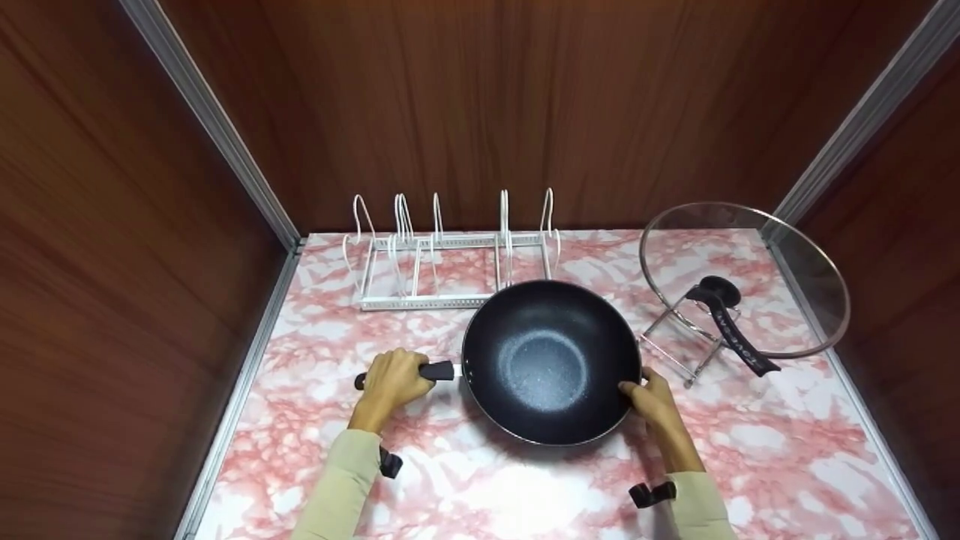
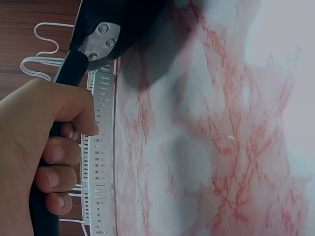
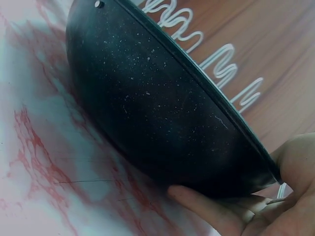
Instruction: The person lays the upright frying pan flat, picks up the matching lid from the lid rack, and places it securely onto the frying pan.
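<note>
A black wok point(image 1: 547, 360) with a speckled dark outside is held between both hands in front of the rack, its inside facing up. My left hand point(image 1: 394, 379) grips the wok's black handle point(image 2: 74, 69), fingers curled round it, as the left wrist view shows closely. On the opposite side, my right hand point(image 1: 652, 397) pinches the rim, thumb over the inner edge. In the right wrist view the fingers point(image 3: 206, 209) lie under the wok's outer wall. Metal rivets join the handle bracket point(image 2: 101, 44) to the wok.
Behind the wok stands a white wire rack point(image 1: 427, 304) with upright loops. At the right, a glass lid point(image 1: 787, 300) with a black handle leans on a small metal stand point(image 1: 675, 360). Wooden panels point(image 1: 480, 112) wall in the red-and-white marbled table point(image 1: 757, 450).
</note>
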A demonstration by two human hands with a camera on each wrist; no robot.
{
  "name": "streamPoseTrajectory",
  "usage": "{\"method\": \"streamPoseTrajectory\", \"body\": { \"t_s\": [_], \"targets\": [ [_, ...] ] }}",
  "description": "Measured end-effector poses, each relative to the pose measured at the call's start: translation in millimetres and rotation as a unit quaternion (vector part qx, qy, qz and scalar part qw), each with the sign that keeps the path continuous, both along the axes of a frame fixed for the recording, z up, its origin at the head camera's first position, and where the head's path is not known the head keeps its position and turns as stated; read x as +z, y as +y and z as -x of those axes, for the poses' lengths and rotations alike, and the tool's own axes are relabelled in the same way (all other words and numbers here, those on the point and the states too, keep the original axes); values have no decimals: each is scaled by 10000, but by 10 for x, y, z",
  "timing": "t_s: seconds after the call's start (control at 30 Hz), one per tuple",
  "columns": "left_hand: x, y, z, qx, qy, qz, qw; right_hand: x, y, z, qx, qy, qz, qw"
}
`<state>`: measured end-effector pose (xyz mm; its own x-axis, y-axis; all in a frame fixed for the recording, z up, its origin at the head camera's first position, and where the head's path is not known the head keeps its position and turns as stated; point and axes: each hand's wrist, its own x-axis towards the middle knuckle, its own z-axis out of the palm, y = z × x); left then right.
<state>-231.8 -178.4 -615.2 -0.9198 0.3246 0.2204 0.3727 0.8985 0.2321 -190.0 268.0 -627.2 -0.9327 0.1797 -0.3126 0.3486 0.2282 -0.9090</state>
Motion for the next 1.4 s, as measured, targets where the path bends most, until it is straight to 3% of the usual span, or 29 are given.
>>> {"method": "streamPoseTrajectory", "body": {
  "t_s": [0.13,0.43,1.13,1.4],
  "targets": [
    [-2,-1,-2,-4,0,-47,10000,-10,23,9,104,-39,-144,9998],
    [4,-5,-4,-1,34,-109,9999,-12,33,19,124,-99,91,9998],
    [54,-2,-29,66,-204,57,9998,18,48,-1,340,-137,-336,9988],
    [69,-12,-38,44,-292,64,9995,21,62,2,386,-175,-133,9990]
  ]
}}
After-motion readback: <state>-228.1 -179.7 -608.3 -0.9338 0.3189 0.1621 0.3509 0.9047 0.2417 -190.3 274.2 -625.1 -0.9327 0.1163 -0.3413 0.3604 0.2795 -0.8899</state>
